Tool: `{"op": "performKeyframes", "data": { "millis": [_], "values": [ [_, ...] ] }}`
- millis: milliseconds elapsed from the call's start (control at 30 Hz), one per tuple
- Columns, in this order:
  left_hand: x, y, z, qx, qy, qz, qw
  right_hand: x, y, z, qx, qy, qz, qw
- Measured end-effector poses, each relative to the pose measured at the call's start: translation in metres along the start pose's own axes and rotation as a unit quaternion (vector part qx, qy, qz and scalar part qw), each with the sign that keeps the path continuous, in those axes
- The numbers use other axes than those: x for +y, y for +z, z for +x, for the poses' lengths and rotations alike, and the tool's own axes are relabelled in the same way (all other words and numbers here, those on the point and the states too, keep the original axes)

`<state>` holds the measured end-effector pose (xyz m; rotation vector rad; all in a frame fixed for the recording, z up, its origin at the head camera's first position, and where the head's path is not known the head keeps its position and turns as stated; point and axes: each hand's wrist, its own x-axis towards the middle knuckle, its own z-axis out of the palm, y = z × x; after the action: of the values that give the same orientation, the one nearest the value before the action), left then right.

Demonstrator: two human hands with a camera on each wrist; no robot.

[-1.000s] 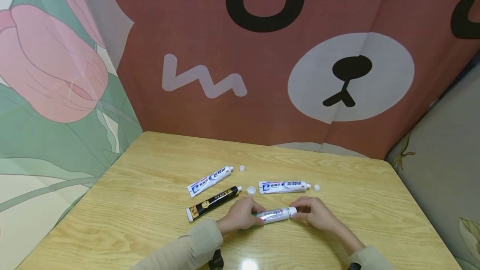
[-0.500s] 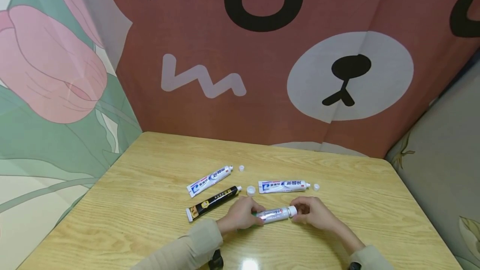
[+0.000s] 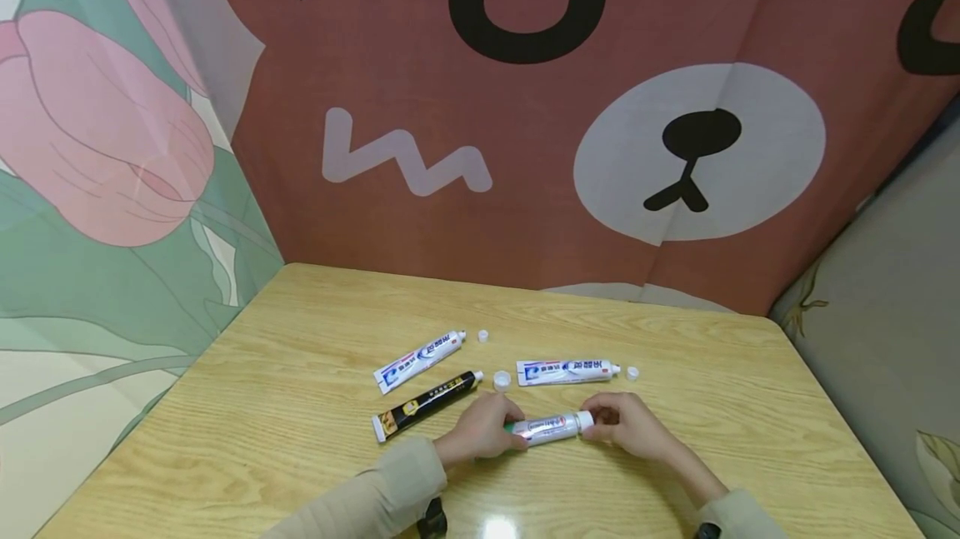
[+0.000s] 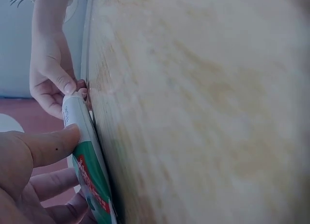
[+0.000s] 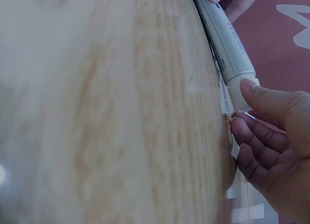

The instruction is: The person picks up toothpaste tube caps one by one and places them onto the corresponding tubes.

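My left hand [image 3: 483, 428] grips a silvery-white and green toothpaste tube [image 3: 551, 429] near its tail, low over the table. The left wrist view shows the thumb pressed on the tube's face and its green and red printed part [image 4: 92, 180]. At the other end, my right hand [image 3: 630, 428] pinches the white screw cap [image 5: 237, 94] between thumb and fingers. The cap sits at the tube's neck, in line with the tube. In the right wrist view the right hand's lower fingers are curled beneath the cap.
Beyond the hands lie a black toothpaste tube [image 3: 427, 406] and two white-and-blue tubes, one at left [image 3: 420, 361] and one at right [image 3: 567, 371], nozzles bare. Loose white caps stand near the nozzles: a back cap [image 3: 483, 336], a middle cap [image 3: 502, 380] and a right cap [image 3: 632, 373].
Both hands keep nearly the same places on the tube and its cap. The print on the held tube has shifted slightly, as if the tube turned a little.
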<state>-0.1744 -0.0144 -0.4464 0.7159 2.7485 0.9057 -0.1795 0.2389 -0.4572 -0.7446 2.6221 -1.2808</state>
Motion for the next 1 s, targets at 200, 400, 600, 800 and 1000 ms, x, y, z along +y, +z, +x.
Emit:
{"op": "performKeyframes", "data": {
  "millis": [200,400,600,800,1000],
  "values": [
    [0.0021,0.0016,0.0013,-0.028,0.000,0.066,0.9974,0.0034,0.0004,-0.0015,0.002,-0.009,0.018,0.9998],
    [0.0054,0.0000,0.0001,-0.034,0.016,0.102,0.9941,0.0034,0.0012,-0.0032,0.005,-0.020,0.018,0.9996],
    [0.0063,-0.0015,0.0007,-0.035,0.024,0.086,0.9954,0.0034,0.0008,-0.0041,0.015,-0.021,0.009,0.9996],
    [0.0006,-0.0022,0.0042,-0.043,0.024,0.029,0.9984,0.0024,0.0000,-0.0039,0.015,-0.013,0.011,0.9998],
    [-0.0025,-0.0049,0.0068,-0.036,0.046,-0.020,0.9981,0.0030,-0.0014,-0.0047,0.017,0.003,0.022,0.9996]
  ]
}}
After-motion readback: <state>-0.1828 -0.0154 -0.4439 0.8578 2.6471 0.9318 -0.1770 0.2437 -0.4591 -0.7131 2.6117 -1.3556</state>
